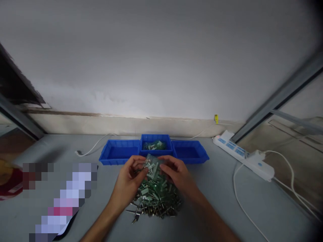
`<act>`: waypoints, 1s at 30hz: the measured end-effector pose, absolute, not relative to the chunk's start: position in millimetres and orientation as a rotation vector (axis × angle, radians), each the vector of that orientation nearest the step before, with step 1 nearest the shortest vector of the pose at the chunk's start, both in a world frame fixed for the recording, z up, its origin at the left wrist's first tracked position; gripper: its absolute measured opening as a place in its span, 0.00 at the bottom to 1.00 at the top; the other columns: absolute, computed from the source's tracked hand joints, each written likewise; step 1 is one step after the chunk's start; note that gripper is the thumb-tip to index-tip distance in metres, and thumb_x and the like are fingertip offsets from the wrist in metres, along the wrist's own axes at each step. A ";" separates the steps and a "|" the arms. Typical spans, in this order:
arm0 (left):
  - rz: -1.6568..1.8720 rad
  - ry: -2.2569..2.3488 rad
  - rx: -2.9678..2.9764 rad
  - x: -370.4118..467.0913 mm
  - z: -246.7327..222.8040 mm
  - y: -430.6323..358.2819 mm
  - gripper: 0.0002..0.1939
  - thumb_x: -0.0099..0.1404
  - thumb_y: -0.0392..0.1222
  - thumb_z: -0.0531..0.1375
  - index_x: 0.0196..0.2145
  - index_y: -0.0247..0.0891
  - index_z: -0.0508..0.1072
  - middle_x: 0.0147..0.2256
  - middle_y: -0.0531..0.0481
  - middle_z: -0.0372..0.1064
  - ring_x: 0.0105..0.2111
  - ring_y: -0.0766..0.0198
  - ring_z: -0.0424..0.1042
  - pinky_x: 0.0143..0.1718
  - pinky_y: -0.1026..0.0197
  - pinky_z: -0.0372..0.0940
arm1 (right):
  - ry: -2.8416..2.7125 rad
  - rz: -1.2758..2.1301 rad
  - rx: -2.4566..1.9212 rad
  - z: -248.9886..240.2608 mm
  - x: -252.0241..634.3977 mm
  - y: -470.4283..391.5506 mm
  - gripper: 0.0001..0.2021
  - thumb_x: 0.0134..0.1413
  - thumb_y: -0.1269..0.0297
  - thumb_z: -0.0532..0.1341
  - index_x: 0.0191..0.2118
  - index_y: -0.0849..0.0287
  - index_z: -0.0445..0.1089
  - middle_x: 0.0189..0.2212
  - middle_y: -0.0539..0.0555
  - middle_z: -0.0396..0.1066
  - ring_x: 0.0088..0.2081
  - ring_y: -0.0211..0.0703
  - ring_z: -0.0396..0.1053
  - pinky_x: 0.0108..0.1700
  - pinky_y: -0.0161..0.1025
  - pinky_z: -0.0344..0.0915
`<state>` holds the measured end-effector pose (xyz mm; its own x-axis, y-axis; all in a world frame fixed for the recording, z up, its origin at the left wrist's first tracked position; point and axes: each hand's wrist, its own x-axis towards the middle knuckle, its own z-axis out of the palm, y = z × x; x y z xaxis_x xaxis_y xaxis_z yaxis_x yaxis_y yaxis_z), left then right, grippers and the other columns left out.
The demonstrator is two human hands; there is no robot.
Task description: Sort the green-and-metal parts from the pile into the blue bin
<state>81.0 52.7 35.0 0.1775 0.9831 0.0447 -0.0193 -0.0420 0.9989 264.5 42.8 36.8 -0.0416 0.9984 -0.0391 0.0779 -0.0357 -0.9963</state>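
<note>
A small clear plastic bag [152,168] with pale metal-looking parts inside is held up between both hands. My left hand [129,179] pinches its left side with thumb and fingers. On the opposite side, my right hand [176,170] grips the bag the same way, thumb on top. Directly under and in front of the hands lies a heap [160,201] of similar greenish clear bags and loose metal pins or screws; their exact kind is too small to tell. Just beyond stands a blue middle bin [156,152] containing several filled bags.
A blue left bin [119,162] and a blue right bin [192,161] flank the middle one. On the right lies a white power strip [259,166] with cables. A blurred-out phone-like object [68,201] and a red container [10,181] are at left.
</note>
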 end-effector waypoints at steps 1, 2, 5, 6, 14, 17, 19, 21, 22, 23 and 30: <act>1.155 1.035 1.283 81.6 35.5 52.9 0.15 0.57 0.45 0.65 0.41 0.38 0.69 0.37 0.49 0.73 0.32 0.63 0.72 0.29 0.65 0.67 | -1.215 1.292 -1.256 38.3 264.4 42.2 0.08 0.52 0.60 0.63 0.37 0.56 0.71 0.20 0.46 0.68 0.18 0.33 0.58 0.20 0.31 0.53; 1.186 1.038 1.271 82.1 35.5 53.1 0.16 0.57 0.44 0.65 0.40 0.38 0.69 0.37 0.49 0.72 0.32 0.64 0.71 0.29 0.65 0.67 | -1.159 1.346 -1.240 39.4 264.5 41.5 0.06 0.52 0.61 0.63 0.34 0.56 0.69 0.20 0.46 0.68 0.18 0.32 0.57 0.19 0.30 0.50; 1.203 1.081 1.283 81.8 34.4 53.1 0.12 0.57 0.44 0.65 0.38 0.37 0.71 0.33 0.51 0.72 0.31 0.64 0.71 0.32 0.64 0.67 | -1.093 1.461 -1.201 40.5 265.9 39.4 0.05 0.51 0.64 0.63 0.31 0.56 0.66 0.17 0.45 0.68 0.16 0.30 0.55 0.18 0.29 0.48; 1.190 1.088 1.299 81.2 33.8 53.0 0.11 0.58 0.43 0.65 0.37 0.37 0.72 0.32 0.51 0.73 0.32 0.64 0.71 0.33 0.64 0.67 | -1.102 1.485 -1.198 40.4 266.5 38.9 0.03 0.51 0.64 0.62 0.32 0.56 0.68 0.16 0.44 0.67 0.16 0.30 0.55 0.18 0.29 0.48; 1.332 1.094 1.789 72.2 33.0 52.2 0.07 0.65 0.34 0.56 0.36 0.38 0.74 0.43 0.46 0.70 0.44 0.58 0.70 0.46 0.57 0.66 | -1.127 1.152 -1.101 42.2 267.2 39.2 0.10 0.50 0.66 0.62 0.38 0.58 0.78 0.27 0.53 0.77 0.29 0.43 0.73 0.24 0.34 0.67; 1.328 1.204 2.099 70.1 32.2 52.5 0.09 0.66 0.31 0.53 0.40 0.38 0.71 0.40 0.46 0.69 0.41 0.57 0.69 0.42 0.55 0.66 | -1.208 0.691 -1.065 39.4 270.3 33.9 0.16 0.55 0.67 0.62 0.50 0.54 0.74 0.34 0.54 0.78 0.31 0.43 0.74 0.28 0.38 0.71; 1.108 1.264 2.332 70.3 29.7 52.5 0.09 0.65 0.30 0.52 0.39 0.37 0.71 0.38 0.45 0.70 0.40 0.54 0.67 0.42 0.52 0.65 | -1.210 0.359 -1.008 35.8 271.6 29.5 0.21 0.57 0.69 0.61 0.57 0.50 0.69 0.43 0.56 0.76 0.36 0.46 0.75 0.30 0.41 0.73; 0.816 1.370 2.506 71.8 26.0 51.7 0.10 0.64 0.30 0.53 0.40 0.37 0.72 0.40 0.43 0.70 0.43 0.50 0.66 0.45 0.48 0.64 | -1.191 0.130 -0.930 32.6 271.3 26.8 0.25 0.57 0.70 0.61 0.60 0.46 0.65 0.51 0.57 0.71 0.43 0.52 0.74 0.30 0.43 0.73; 0.685 1.434 2.553 72.7 24.1 51.1 0.11 0.64 0.30 0.54 0.41 0.37 0.73 0.41 0.43 0.71 0.44 0.49 0.66 0.46 0.47 0.63 | -1.182 0.065 -0.900 31.6 270.7 26.6 0.27 0.57 0.71 0.61 0.61 0.44 0.64 0.53 0.57 0.69 0.46 0.54 0.73 0.30 0.43 0.73; 0.573 1.486 2.581 73.6 22.5 50.5 0.11 0.64 0.31 0.54 0.42 0.37 0.73 0.42 0.42 0.71 0.45 0.48 0.66 0.47 0.46 0.63 | -1.183 0.035 -0.891 31.2 270.1 27.2 0.27 0.57 0.71 0.61 0.62 0.44 0.63 0.55 0.57 0.68 0.48 0.55 0.72 0.30 0.44 0.73; 0.252 1.659 2.539 74.5 21.9 50.9 0.13 0.66 0.34 0.53 0.46 0.35 0.74 0.47 0.39 0.70 0.48 0.45 0.68 0.48 0.46 0.64 | -1.446 0.600 -1.309 32.9 271.7 44.4 0.21 0.57 0.64 0.61 0.57 0.59 0.69 0.42 0.59 0.77 0.34 0.45 0.75 0.32 0.40 0.74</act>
<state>74.5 50.9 21.9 0.3931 0.9156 0.0842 0.8994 -0.4019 0.1719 271.7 44.4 32.9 0.1452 0.9224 0.3579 0.3979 0.2767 -0.8747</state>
